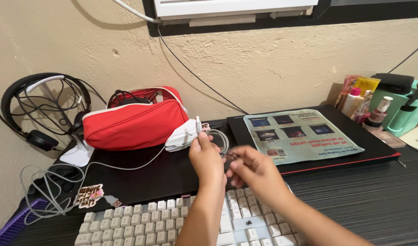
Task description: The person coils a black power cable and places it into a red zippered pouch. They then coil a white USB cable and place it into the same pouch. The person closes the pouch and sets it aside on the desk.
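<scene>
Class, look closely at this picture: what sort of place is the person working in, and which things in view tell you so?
Probably a home desk or computer corner. A white keyboard lies before the hands, a black headset hangs on a stand by the plaster wall, and small bottles crowd the far right.

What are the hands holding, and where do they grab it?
The left hand pinches a coiled white cable just below its plug; the right hand grips the coil's lower loop.

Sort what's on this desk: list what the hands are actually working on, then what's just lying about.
In hand:
left hand, holding the coiled white cable upright
right hand, pinching the black tie at the coil

Lying about:
red pouch
black headset
white keyboard
closed laptop
white charger
grey USB cable
</scene>
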